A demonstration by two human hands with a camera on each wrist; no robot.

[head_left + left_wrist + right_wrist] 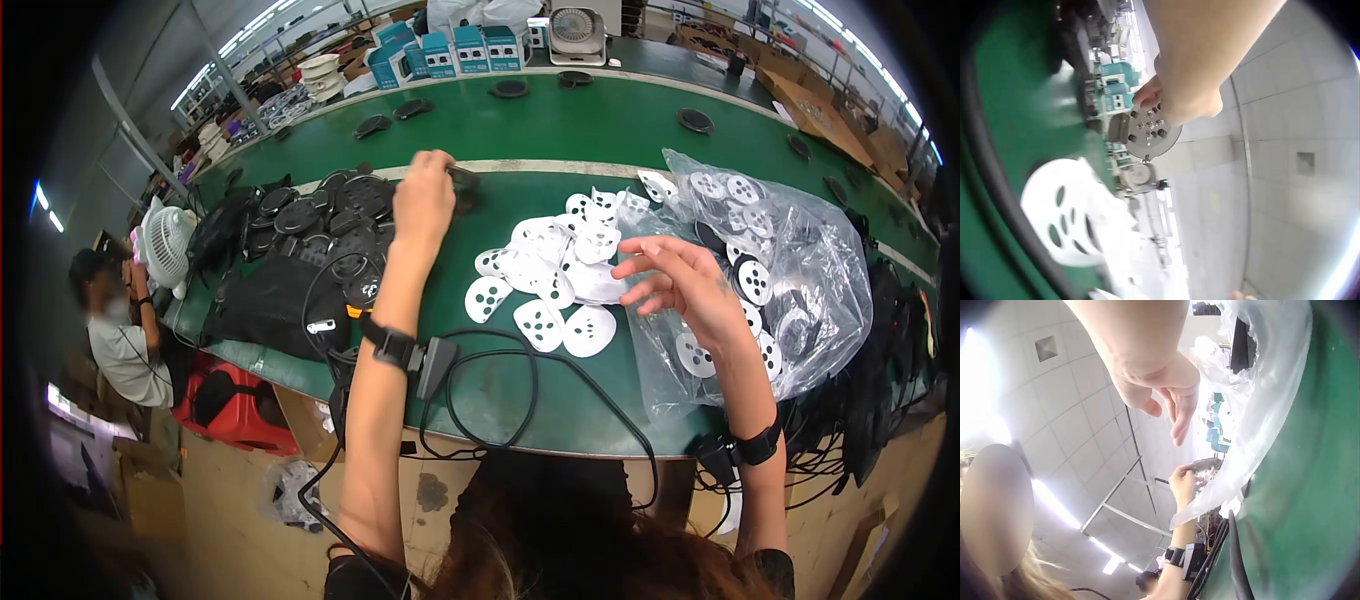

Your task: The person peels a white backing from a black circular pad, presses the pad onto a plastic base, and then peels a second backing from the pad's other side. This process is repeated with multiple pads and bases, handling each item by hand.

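Observation:
My left hand (424, 200) is raised over the far side of the green bench and grips a round grey disc-shaped part (1150, 140). Several small studs and holes dot the face of that part, and a darker tab sticks out at its edge. My right hand (688, 285), fingers loosely bent, holds nothing and hovers between the white pieces and the plastic bag. A loose heap of white rounded pieces with holes (540, 260) lies between my hands. Left of my left forearm is a pile of black round parts (335, 215).
A clear plastic bag (825, 270) with more white pieces lies at the right. Black cable (535, 380) loops across the near edge. Dark round parts (695, 121) sit spaced along the far green belt (600, 105). A person (125, 335) sits at left beside a white fan (168, 240).

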